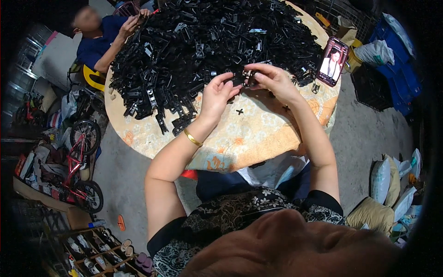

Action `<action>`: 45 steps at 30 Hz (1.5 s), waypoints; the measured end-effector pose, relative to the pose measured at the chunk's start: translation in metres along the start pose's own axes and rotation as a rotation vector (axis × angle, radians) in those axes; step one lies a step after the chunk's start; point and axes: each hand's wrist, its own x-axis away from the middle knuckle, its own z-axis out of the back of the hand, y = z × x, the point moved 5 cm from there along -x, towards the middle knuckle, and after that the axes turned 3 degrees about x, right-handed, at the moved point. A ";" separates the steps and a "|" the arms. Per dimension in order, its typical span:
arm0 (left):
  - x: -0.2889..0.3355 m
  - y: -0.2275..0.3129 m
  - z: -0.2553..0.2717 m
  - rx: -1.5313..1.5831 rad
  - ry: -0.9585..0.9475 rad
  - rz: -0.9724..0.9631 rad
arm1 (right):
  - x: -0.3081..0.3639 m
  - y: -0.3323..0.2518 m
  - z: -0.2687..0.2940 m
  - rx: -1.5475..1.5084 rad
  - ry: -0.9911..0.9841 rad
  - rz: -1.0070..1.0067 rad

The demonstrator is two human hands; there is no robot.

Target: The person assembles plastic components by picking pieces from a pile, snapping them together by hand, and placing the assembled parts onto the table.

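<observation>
Two bare hands meet above the near part of one round table (152, 143) spread with a flowered cloth. The right hand (280, 87), thumb and forefinger closed together, pinches one small dark part (250, 79), held just above the cloth at the near edge of the pile. The left hand (216, 98) lies to its left, fingers half curled and thumb slightly parted from the forefinger; whether it grips a further piece cannot be told against the black background. One gold bangle (193, 137) encircles the left wrist. One broad pile of black parts (207, 46), too many to count, covers the far and left table. Two small crosses, one left (239, 111) and one right (286, 108), lie on the cloth nearer than the hands. One lit phone (332, 62) stands tilted at the right. One co-worker (99, 46) sits at the far left, both hands raised at the pile's edge. On the left floor are one red bicycle (75, 167), two wheels visible, and one orange sandal (121, 222).
</observation>
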 end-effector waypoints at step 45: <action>0.009 0.025 -0.011 -0.267 -0.226 -0.043 | 0.003 0.020 -0.006 0.248 -0.082 -0.135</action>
